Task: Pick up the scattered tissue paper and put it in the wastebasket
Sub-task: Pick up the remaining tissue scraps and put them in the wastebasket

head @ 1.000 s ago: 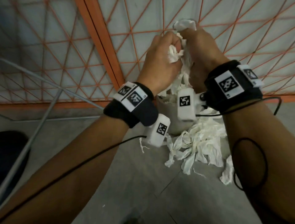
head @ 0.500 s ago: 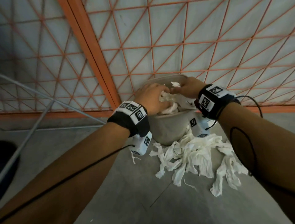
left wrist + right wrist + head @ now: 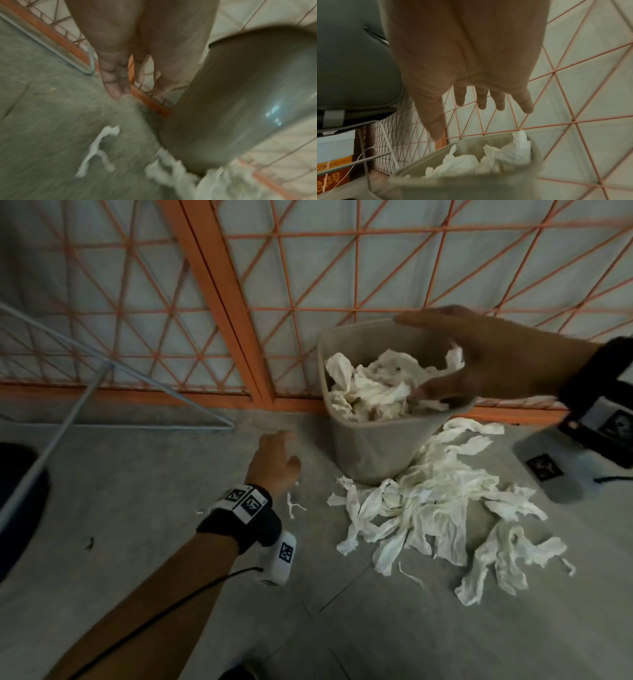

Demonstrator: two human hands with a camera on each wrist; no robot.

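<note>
A grey wastebasket [image 3: 373, 446] stands on the floor against the orange mesh panel, with crumpled white tissue [image 3: 373, 390] inside. My right hand [image 3: 469, 361] hovers over its right rim with the fingers spread and nothing in them; the right wrist view shows those fingers [image 3: 481, 100] above the wastebasket [image 3: 471, 188] and its tissue [image 3: 488, 162]. My left hand [image 3: 274, 460] hangs low to the left of the wastebasket [image 3: 240, 94], fingers [image 3: 113, 88] straight and empty. A heap of torn tissue strips [image 3: 431, 508] lies on the floor in front of and right of it, and one small strip [image 3: 293, 506], [image 3: 97, 150] lies by my left wrist.
The orange mesh panel [image 3: 219, 285] with a thick post closes off the back. A grey metal wire frame [image 3: 68, 419] slants across the left floor. A dark chair seat [image 3: 351, 67] and boxes [image 3: 332, 155] are at the left in the right wrist view.
Both hands have let go of the tissue bunch, which now lies in the wastebasket. My left hand dropped down to the left; my right hand lifted and opened over the rim.
</note>
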